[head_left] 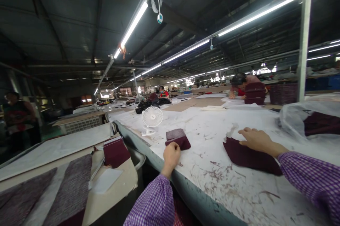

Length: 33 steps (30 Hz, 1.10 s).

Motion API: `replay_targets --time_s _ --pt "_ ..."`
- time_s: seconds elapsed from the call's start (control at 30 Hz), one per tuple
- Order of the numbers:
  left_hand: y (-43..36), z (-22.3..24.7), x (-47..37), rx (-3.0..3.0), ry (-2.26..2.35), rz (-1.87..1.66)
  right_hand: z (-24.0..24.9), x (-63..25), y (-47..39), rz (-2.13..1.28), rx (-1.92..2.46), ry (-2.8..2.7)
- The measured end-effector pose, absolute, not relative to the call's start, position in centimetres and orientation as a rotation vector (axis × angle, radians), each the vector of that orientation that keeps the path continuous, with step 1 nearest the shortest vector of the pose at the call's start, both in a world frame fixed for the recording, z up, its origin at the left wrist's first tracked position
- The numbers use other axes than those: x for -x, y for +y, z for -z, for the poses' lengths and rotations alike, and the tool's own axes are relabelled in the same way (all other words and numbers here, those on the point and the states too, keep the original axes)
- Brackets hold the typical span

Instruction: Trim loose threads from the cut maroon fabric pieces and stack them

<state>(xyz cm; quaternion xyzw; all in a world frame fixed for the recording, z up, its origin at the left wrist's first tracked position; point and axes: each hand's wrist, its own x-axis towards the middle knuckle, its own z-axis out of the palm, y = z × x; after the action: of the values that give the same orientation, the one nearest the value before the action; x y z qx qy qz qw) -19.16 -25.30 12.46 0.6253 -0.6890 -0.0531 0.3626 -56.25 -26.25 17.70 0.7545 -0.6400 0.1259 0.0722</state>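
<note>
My left hand (172,155) is closed at the near edge of a small maroon fabric piece (183,143), which has a greyish patch on its far half and lies on the white-covered table (202,183). My right hand (256,140) is over a larger maroon fabric piece (249,157) with a jagged left edge. Its fingers are stretched out and apart; whether they touch the cloth I cannot tell. My forearm partly hides that piece's right end.
A small white fan (152,117) stands near the table's left edge. At right lies a clear plastic bag (294,114) with maroon cloth. A side table at left bears a maroon stack (116,152). Another person (239,84) works beside maroon piles (254,93). A metal post (305,42) rises at right.
</note>
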Motion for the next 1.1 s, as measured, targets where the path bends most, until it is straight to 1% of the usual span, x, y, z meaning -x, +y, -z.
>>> replay_targets --time_s 0.07,0.13,0.23,0.4,0.47,0.63,0.83,0.97,1.1 --pt "-26.0 -12.1 18.5 -1.602 -1.675 0.220 -18.4 53.5 -26.1 -0.354 -2.315 -1.773" --pt "-26.3 -11.8 18.1 -1.579 -1.619 0.283 -19.0 49.7 -26.3 -0.313 -2.513 -1.610" --pt "-26.0 -11.9 18.1 -1.552 -1.588 0.319 -19.1 43.3 -27.1 -0.275 -2.700 -1.450" --pt "-24.6 -12.8 19.3 -1.469 -1.802 0.268 -17.9 35.7 -29.2 -0.297 -2.772 -1.493" --pt "-24.5 -12.9 19.7 -1.456 -1.814 0.263 -17.6 34.6 -29.9 -0.384 -2.735 -1.556" --pt "-25.7 -12.3 18.9 -1.462 -1.541 0.409 -16.9 35.0 -31.1 -0.703 -2.672 -1.625" --pt "-26.8 -11.6 16.9 -1.241 -1.291 0.670 -15.8 34.8 -30.8 -1.010 -2.866 -1.527" --pt "-26.1 -11.5 16.7 -1.072 -1.165 0.650 -16.3 32.7 -29.2 -1.209 -2.989 -1.416" --pt "-24.0 -12.0 17.3 -0.996 -1.098 0.581 -17.7 30.6 -27.0 -1.399 -2.940 -1.275"
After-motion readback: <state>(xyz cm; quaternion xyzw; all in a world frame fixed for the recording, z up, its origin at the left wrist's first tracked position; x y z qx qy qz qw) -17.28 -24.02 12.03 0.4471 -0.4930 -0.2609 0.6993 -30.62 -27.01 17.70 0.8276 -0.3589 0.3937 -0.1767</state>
